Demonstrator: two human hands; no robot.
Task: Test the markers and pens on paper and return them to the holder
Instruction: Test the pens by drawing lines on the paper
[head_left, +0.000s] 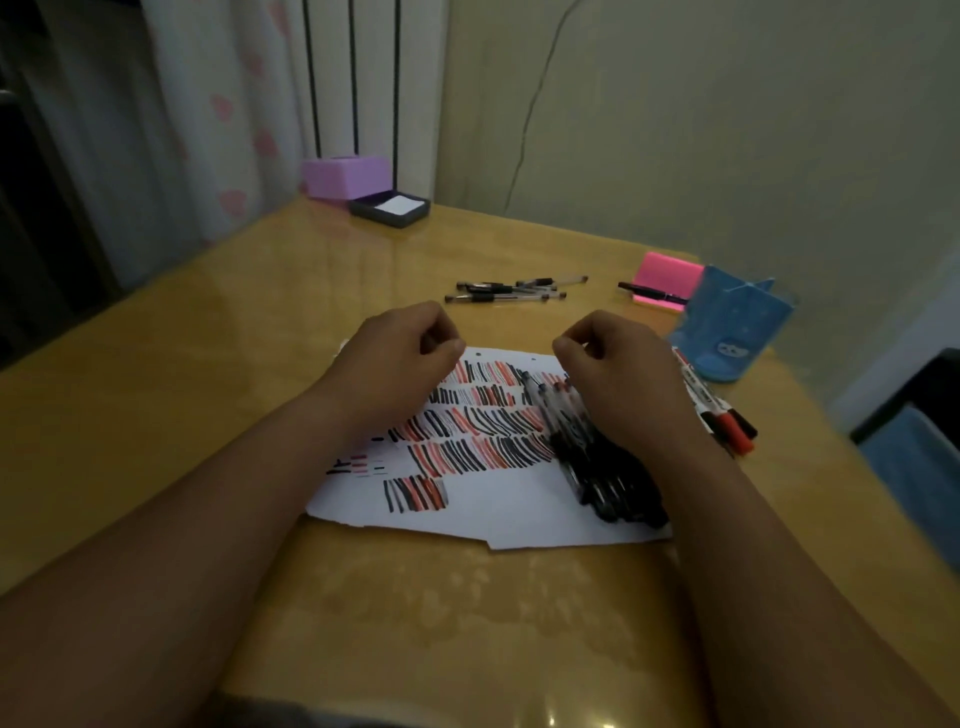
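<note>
A white paper sheet (498, 512) covered in rows of black and red test strokes lies in front of me on the table. A heap of clear-barrelled black pens (597, 457) lies on its right part. Red and black markers (727, 423) lie just off the sheet's right edge. The blue pen holder (737, 332) stands behind them at the right. My left hand (405, 358) and my right hand (618, 369) hover over the sheet's far edge, fingers curled, thumbs against forefingers. I see nothing in either hand.
Several more pens (511, 291) lie loose on the wooden table (208, 374) beyond the sheet. A pink sticky-note pad (670, 270) with a dark pen (652, 294) on it sits by the holder. A purple box (348, 176) and a dark tray (389, 210) stand at the far corner.
</note>
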